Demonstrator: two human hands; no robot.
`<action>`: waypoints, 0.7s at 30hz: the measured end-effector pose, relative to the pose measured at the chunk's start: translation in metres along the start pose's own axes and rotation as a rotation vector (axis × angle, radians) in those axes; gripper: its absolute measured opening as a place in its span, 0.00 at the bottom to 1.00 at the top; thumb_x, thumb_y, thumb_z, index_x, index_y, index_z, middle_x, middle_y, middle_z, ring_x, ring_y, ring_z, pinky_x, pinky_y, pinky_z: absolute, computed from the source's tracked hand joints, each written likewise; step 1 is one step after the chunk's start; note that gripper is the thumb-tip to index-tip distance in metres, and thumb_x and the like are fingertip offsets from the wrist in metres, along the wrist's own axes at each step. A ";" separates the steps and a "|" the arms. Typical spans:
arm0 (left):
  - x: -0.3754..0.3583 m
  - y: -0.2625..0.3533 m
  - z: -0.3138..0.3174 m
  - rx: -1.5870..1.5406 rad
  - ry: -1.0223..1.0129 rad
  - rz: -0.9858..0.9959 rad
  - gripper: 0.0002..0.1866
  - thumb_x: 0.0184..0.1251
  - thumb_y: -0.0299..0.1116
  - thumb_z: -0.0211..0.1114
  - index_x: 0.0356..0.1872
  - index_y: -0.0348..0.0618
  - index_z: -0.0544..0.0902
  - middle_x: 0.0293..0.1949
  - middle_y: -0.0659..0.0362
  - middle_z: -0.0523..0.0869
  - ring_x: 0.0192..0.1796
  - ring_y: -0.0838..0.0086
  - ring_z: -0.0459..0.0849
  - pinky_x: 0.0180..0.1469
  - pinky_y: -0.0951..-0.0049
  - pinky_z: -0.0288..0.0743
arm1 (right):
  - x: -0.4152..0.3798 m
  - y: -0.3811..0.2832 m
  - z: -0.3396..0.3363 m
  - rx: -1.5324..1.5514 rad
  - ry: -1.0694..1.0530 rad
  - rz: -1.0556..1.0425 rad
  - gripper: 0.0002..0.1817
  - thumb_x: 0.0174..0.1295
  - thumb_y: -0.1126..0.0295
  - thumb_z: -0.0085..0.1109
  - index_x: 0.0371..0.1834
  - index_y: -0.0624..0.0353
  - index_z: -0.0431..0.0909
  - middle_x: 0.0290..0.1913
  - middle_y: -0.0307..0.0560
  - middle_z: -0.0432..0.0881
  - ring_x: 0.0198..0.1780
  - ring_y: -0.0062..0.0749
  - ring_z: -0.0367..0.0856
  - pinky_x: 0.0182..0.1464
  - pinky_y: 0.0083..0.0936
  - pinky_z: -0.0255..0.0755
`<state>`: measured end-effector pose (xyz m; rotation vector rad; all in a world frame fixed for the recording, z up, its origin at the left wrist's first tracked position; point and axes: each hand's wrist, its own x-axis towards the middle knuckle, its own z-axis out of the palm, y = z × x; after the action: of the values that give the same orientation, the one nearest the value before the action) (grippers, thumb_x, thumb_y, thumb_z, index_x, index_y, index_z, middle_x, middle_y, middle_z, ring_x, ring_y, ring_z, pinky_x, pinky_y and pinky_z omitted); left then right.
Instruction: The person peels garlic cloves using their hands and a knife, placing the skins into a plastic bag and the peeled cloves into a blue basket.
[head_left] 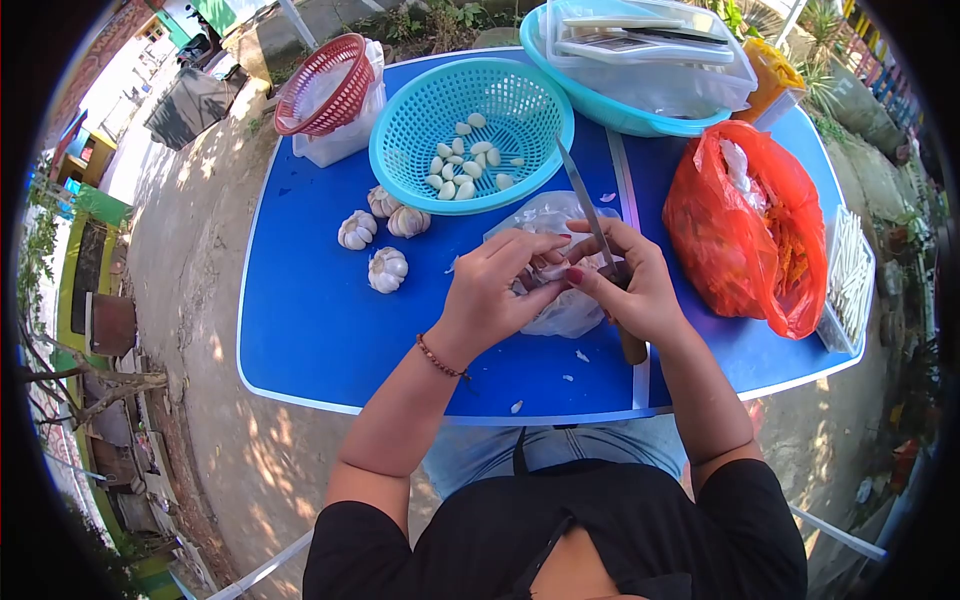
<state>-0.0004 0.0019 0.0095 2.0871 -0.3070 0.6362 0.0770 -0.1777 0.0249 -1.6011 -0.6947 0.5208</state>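
Note:
Over a clear plastic bag (568, 318), my left hand (500, 278) pinches a garlic clove (549, 270) between its fingertips. My right hand (632, 272) grips a knife (584, 196), blade pointing up and away, wooden handle below the palm. Its thumb and fingertips meet the left fingers at the clove. Bits of peel lie on the bag, partly hidden by my hands. Left of them are several whole garlic bulbs (387, 270) on the blue table (330, 340). Beyond, a turquoise basket (395, 150) holds several peeled white cloves (466, 190).
A red basket (352, 110) sits in a white container at the back left. Behind right, a blue basin (650, 122) bears a clear plastic box (720, 85). To the right are a red plastic bag (715, 260) and a container of white sticks (848, 275). Peel scraps dot the front.

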 end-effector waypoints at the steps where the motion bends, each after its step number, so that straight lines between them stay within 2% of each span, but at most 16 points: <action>1: -0.001 -0.001 0.002 -0.025 0.002 0.002 0.23 0.46 0.18 0.71 0.47 0.41 0.82 0.40 0.57 0.85 0.40 0.73 0.86 0.36 0.79 0.83 | 0.000 0.000 0.001 0.012 -0.007 0.013 0.21 0.58 0.74 0.63 0.55 0.64 0.73 0.39 0.43 0.80 0.34 0.15 0.76 0.35 0.14 0.70; 4: -0.002 -0.004 0.007 0.002 0.013 0.071 0.23 0.46 0.17 0.71 0.48 0.40 0.82 0.42 0.55 0.84 0.41 0.72 0.86 0.40 0.77 0.84 | 0.000 0.000 0.003 0.046 -0.009 0.031 0.18 0.58 0.73 0.64 0.51 0.65 0.75 0.38 0.43 0.80 0.34 0.14 0.76 0.35 0.14 0.70; 7: 0.002 0.003 0.007 -0.037 0.026 0.041 0.22 0.47 0.17 0.70 0.48 0.38 0.81 0.45 0.53 0.83 0.43 0.71 0.86 0.43 0.76 0.84 | 0.000 0.004 0.002 0.053 0.056 -0.002 0.15 0.58 0.73 0.64 0.47 0.66 0.75 0.37 0.42 0.80 0.32 0.13 0.75 0.33 0.13 0.69; 10: 0.004 0.010 0.010 -0.160 0.143 -0.022 0.18 0.55 0.21 0.67 0.49 0.34 0.80 0.44 0.54 0.84 0.42 0.71 0.86 0.42 0.76 0.84 | 0.000 0.007 0.003 0.022 0.162 -0.046 0.14 0.58 0.73 0.65 0.45 0.66 0.75 0.36 0.41 0.80 0.30 0.11 0.74 0.30 0.11 0.67; 13: -0.004 -0.002 0.008 -0.389 -0.061 -0.351 0.15 0.64 0.26 0.64 0.51 0.31 0.78 0.43 0.52 0.86 0.41 0.71 0.87 0.42 0.76 0.84 | -0.001 0.002 0.003 -0.006 0.187 -0.052 0.13 0.57 0.76 0.65 0.44 0.66 0.76 0.36 0.40 0.80 0.27 0.09 0.72 0.28 0.10 0.66; 16: -0.002 0.001 0.009 -0.767 -0.062 -0.599 0.15 0.68 0.28 0.62 0.52 0.32 0.77 0.42 0.51 0.86 0.40 0.71 0.88 0.42 0.75 0.84 | -0.004 0.000 0.003 -0.038 0.154 -0.015 0.12 0.56 0.77 0.65 0.43 0.65 0.77 0.36 0.39 0.80 0.26 0.09 0.71 0.26 0.09 0.64; 18: 0.000 0.001 0.006 -0.841 -0.028 -0.646 0.15 0.67 0.28 0.62 0.52 0.33 0.78 0.42 0.51 0.86 0.41 0.71 0.88 0.43 0.76 0.84 | -0.004 -0.001 0.002 -0.065 0.130 -0.001 0.12 0.55 0.78 0.66 0.42 0.64 0.77 0.37 0.39 0.80 0.26 0.10 0.71 0.25 0.10 0.63; 21: -0.001 -0.004 0.006 -0.977 0.028 -0.709 0.13 0.67 0.27 0.62 0.51 0.34 0.78 0.43 0.51 0.86 0.42 0.71 0.87 0.44 0.77 0.84 | -0.001 0.001 0.008 -0.038 0.112 -0.153 0.12 0.55 0.78 0.66 0.42 0.64 0.78 0.38 0.41 0.80 0.27 0.12 0.72 0.24 0.11 0.62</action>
<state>0.0028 -0.0002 0.0034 1.1084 0.1410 0.0327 0.0712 -0.1730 0.0225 -1.5847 -0.7389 0.3057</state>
